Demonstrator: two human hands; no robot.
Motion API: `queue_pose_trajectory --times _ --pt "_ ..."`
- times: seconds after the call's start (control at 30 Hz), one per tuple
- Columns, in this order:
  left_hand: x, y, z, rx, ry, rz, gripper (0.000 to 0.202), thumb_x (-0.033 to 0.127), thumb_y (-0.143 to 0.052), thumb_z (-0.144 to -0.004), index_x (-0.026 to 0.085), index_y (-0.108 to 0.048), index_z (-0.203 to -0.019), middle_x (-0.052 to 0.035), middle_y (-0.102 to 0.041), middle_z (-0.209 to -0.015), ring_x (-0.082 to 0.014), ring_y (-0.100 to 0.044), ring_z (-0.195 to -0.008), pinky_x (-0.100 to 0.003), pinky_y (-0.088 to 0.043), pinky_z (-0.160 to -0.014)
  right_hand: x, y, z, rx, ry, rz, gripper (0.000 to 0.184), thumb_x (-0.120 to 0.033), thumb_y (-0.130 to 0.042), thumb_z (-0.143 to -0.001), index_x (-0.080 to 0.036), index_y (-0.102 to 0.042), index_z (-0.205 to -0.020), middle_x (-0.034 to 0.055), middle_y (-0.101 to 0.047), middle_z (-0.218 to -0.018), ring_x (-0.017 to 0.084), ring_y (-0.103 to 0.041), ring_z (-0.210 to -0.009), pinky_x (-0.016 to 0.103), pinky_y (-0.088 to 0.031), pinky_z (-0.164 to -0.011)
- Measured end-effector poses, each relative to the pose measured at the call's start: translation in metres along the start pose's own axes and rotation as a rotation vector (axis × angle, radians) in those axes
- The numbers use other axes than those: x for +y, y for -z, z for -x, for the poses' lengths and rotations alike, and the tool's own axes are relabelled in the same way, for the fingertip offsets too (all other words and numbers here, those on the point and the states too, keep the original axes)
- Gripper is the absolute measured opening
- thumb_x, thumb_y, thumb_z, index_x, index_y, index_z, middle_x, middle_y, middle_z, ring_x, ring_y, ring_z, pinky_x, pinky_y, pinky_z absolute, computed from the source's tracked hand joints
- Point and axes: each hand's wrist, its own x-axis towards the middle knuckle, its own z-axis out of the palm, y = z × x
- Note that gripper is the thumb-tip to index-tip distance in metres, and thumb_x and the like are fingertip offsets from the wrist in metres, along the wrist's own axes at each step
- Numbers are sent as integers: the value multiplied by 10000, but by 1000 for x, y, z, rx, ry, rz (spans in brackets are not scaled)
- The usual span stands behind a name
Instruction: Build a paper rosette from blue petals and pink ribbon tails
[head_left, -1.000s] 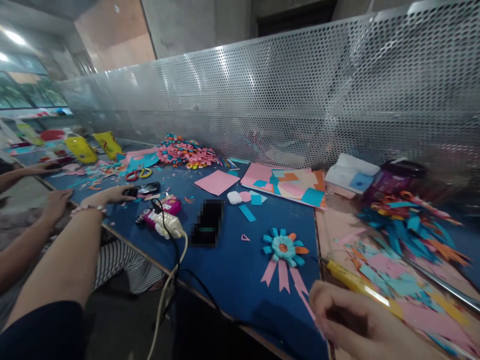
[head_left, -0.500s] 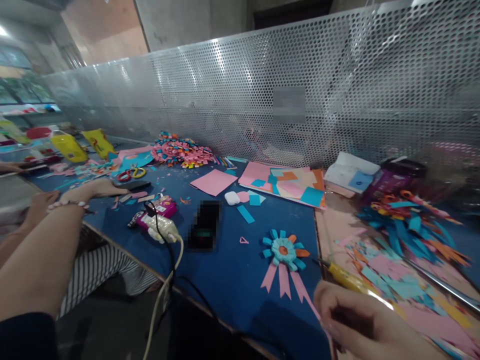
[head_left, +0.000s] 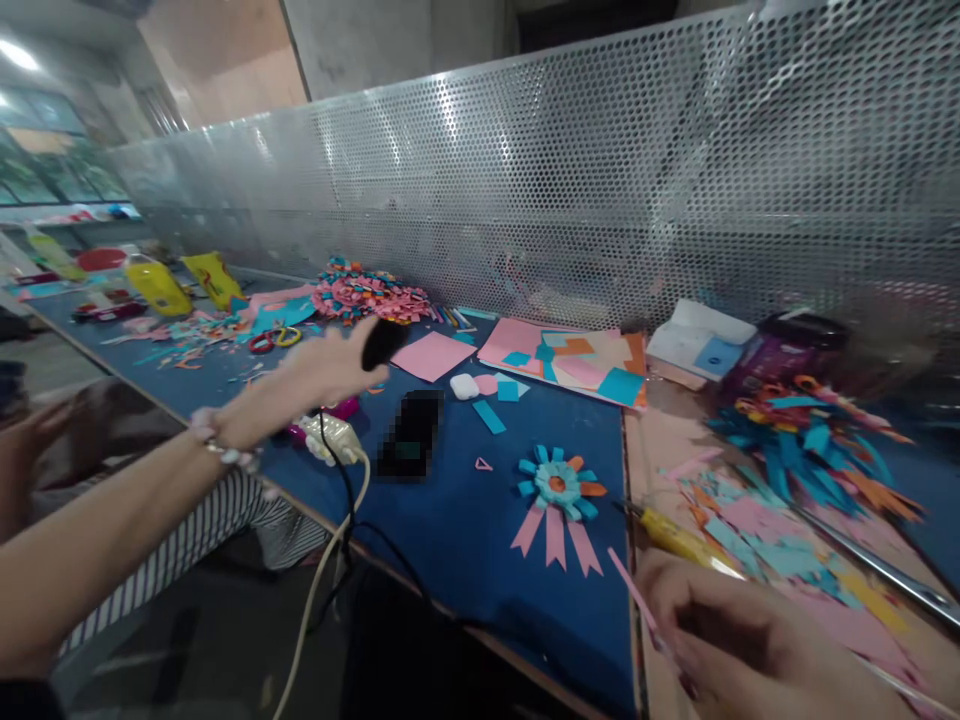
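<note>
Scissors [head_left: 274,341] with red and yellow handles are lying toward the far left, near loose paper scraps [head_left: 195,335]. The left hand [head_left: 311,368] is now rising above the blue table [head_left: 465,560], carrying a dark slim object [head_left: 384,343], perhaps a phone, that was resting farther left half a second ago; its thumb and fingers are standing partly spread and seem to be gripping the object, though blur is hiding the exact hold. Beneath that forearm, a pale socket block [head_left: 330,440] is trailing its cord toward the near edge, and a white case [head_left: 464,386] is sitting farther right. The blue rosette [head_left: 556,484] is lying flat right of centre, its three pink tails pointing nearer, and neither hand is touching it. Just right of the tails, a pink strip [head_left: 637,595] is slanting upward, its free end now showing apart from them. The right hand [head_left: 705,610] is curling loosely and pinching that strip between thumb and fingertips, so both hands are now being kept occupied. Beyond it, a yellow-handled tool [head_left: 686,540] is lying beside more cuttings [head_left: 787,550].
</note>
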Motion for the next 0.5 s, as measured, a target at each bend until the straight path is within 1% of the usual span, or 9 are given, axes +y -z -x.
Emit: queue_pose_trajectory --times 0.03,0.1,0.13,0.2,0.3,0.37,0.43,0.5 --pt "21 -6 9 -12 -8 -23 889 664 -456 -799 132 -214 -1468 -233 -591 -1129 -369 -616 -895 -479 -440 -796 0 0 1 -6 -12 11 336 -532 -627 -780 -219 -576 -671 22 -545 -729 169 -524 -688 280 -457 -620" --pt "57 -19 24 -59 -42 -117 889 658 -396 -815 137 -140 -1488 -264 -581 -1131 -411 -624 -901 -485 -454 -759 -1 1 2 -28 -34 37 335 -538 -607 -793 -221 -569 -691 19 -537 -716 161 -516 -649 265 -443 -556" --pt "70 -25 31 -124 -56 -157 895 646 -379 -822 129 -91 -1494 -275 -580 -1132 -420 -625 -912 -477 -462 -741 -2 1 3 -33 -32 46 340 -542 -599 -798 -220 -563 -696 16 -529 -710 153 -508 -631 255 -429 -529" --pt "89 -36 39 -215 -74 -173 910 622 -371 -827 106 -32 -1494 -282 -592 -1122 -410 -632 -929 -453 -471 -737 -4 -1 3 -31 1 58 353 -546 -601 -795 -213 -548 -690 9 -513 -710 140 -494 -627 242 -415 -520" --pt "100 -49 45 -275 -65 -164 889 565 -394 -832 66 -59 -1487 -250 -663 -999 -382 -660 -882 -420 -480 -718 -5 -4 3 -27 46 84 376 -552 -599 -793 -201 -535 -674 4 -504 -711 128 -481 -642 239 -415 -560" --pt "102 -55 46 -282 -51 -165 868 539 -394 -840 27 -100 -1476 -234 -688 -924 -369 -672 -839 -411 -480 -708 -4 -5 2 -62 10 116 396 -580 -582 -792 -203 -526 -682 -7 -487 -670 112 -443 -582 226 -380 -509" --pt "104 -58 47 -270 -37 -176 857 541 -399 -841 -3 -162 -1460 -244 -688 -928 -373 -669 -831 -421 -475 -711 -2 -6 2 -83 -42 131 412 -610 -569 -783 -210 -523 -700 -13 -478 -643 107 -419 -545 220 -347 -469" --pt "108 -56 49 -245 -30 -193 845 554 -431 -832 -17 -258 -1430 -256 -684 -943 -386 -660 -836 -447 -462 -730 -1 -7 1 -77 -43 133 415 -615 -580 -768 -212 -520 -688 -8 -485 -651 116 -435 -566 226 -362 -492"
